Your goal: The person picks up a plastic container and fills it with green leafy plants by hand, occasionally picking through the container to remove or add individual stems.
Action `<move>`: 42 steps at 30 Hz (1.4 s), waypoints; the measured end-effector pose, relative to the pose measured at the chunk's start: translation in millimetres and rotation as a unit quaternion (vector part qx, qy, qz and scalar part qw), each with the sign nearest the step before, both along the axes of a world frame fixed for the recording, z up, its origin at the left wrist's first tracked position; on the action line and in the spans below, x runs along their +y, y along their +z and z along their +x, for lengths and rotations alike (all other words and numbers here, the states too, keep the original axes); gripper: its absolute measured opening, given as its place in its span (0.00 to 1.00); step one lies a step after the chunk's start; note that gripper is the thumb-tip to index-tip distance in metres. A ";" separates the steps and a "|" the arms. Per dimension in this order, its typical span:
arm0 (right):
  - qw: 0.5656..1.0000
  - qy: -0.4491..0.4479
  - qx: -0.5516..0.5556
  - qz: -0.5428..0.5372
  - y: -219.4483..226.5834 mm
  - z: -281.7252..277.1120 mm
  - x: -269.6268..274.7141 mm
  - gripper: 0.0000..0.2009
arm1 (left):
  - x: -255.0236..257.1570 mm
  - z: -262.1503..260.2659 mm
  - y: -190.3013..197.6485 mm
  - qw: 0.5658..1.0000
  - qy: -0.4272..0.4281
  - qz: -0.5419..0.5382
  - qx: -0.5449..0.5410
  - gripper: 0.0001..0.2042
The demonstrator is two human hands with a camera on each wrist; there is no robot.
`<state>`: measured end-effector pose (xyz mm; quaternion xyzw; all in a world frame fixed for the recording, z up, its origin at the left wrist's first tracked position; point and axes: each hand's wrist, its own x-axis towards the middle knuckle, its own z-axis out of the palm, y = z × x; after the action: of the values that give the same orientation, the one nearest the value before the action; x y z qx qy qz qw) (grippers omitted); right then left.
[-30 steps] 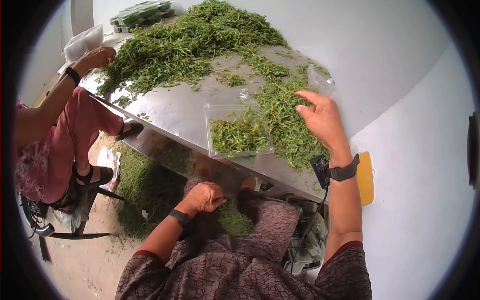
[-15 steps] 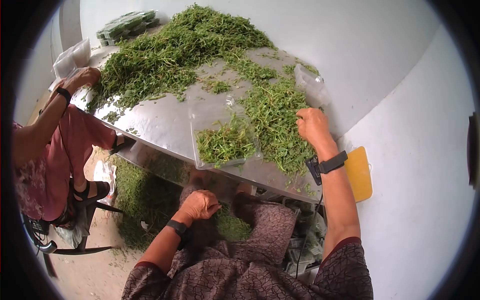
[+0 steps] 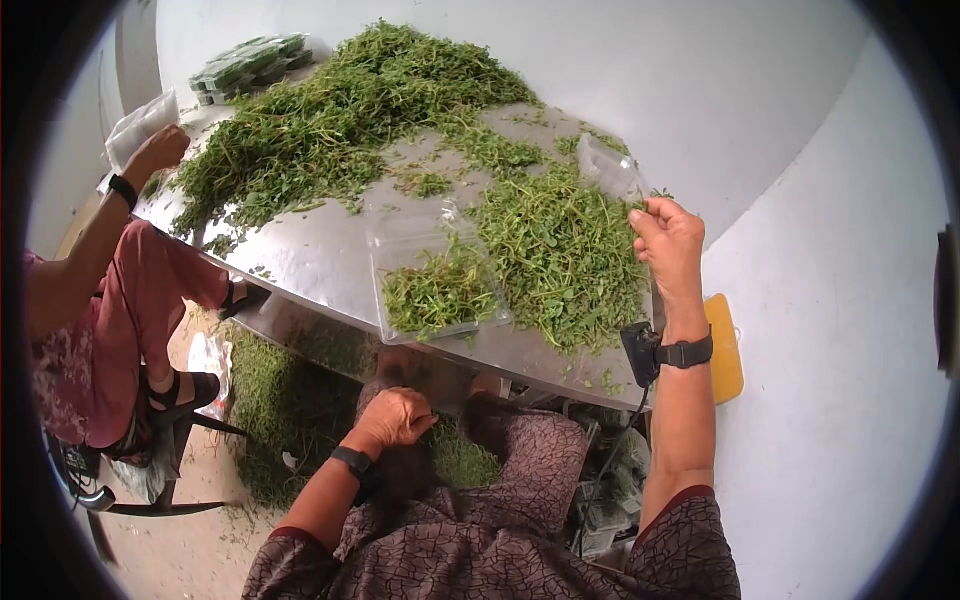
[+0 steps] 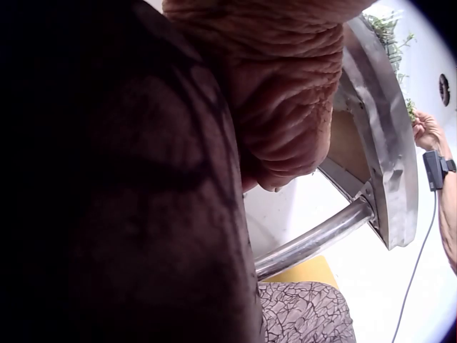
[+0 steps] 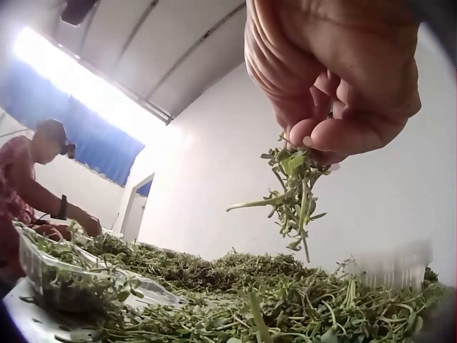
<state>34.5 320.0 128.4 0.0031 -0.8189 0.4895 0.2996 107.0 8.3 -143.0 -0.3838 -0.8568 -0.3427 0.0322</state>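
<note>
My right hand pinches a small bunch of green leafy sprigs between thumb and fingertips. In the right wrist view the sprigs dangle over a loose pile of greens at the near right of the metal table. Left of that pile, at the table's front edge, a clear plastic box with its lid back is part filled with greens. My left hand rests on my leg, loosely curled and holding nothing. Its fingertips tuck under in the left wrist view.
A bigger heap of greens covers the table's back, with stacked packs behind it. At left, another person's hand is beside the heap. A clear plastic piece leans behind the near pile. More greens lie on the floor.
My right hand went down to the near pile with thumb and finger apart, then came up and rightward pinching sprigs. My left hand stayed on the leg. The head view shifted a little.
</note>
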 end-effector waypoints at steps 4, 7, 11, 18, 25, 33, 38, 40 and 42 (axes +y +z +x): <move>0.998 0.051 -0.006 -0.047 14.3 12.6 -18.2 0.10 | -0.9 -0.9 -3.8 1.000 0.008 -0.005 -0.001 0.11; 0.993 0.095 0.004 -0.072 16.8 18.1 -41.0 0.09 | -0.9 -1.9 -7.2 1.000 0.008 -0.005 -0.010 0.11; 0.980 0.187 -0.001 -0.073 12.0 25.7 -79.8 0.10 | -1.0 -1.2 -4.1 1.000 0.011 -0.014 -0.007 0.10; 0.979 0.193 -0.056 -0.020 -20.0 31.6 -98.4 0.13 | -5.7 0.6 -7.5 1.000 0.011 0.000 0.002 0.10; 0.984 0.141 -0.082 -0.072 -66.0 47.0 -79.5 0.12 | -3.6 -0.7 -6.1 1.000 0.008 0.013 0.000 0.10; 0.979 0.132 -0.071 -0.141 -115.0 59.5 -79.5 0.10 | -1.6 1.6 -4.8 1.000 0.012 0.013 0.006 0.10; 0.979 0.132 -0.054 -0.143 -115.9 62.7 -80.7 0.09 | -8.6 15.4 9.6 0.998 0.033 0.057 -0.020 0.07; 0.973 0.146 -0.060 -0.165 -118.9 62.8 -76.4 0.09 | -20.9 29.4 56.5 0.987 0.051 0.153 0.015 0.05; 0.976 0.143 -0.064 -0.154 -119.3 64.8 -76.6 0.09 | -31.4 26.9 112.9 0.974 0.037 0.161 0.154 0.04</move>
<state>99.3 243.5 9.0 0.0428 -0.7422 0.6466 0.1707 133.9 -23.2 -30.1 -0.3898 -0.7886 -0.4119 0.2378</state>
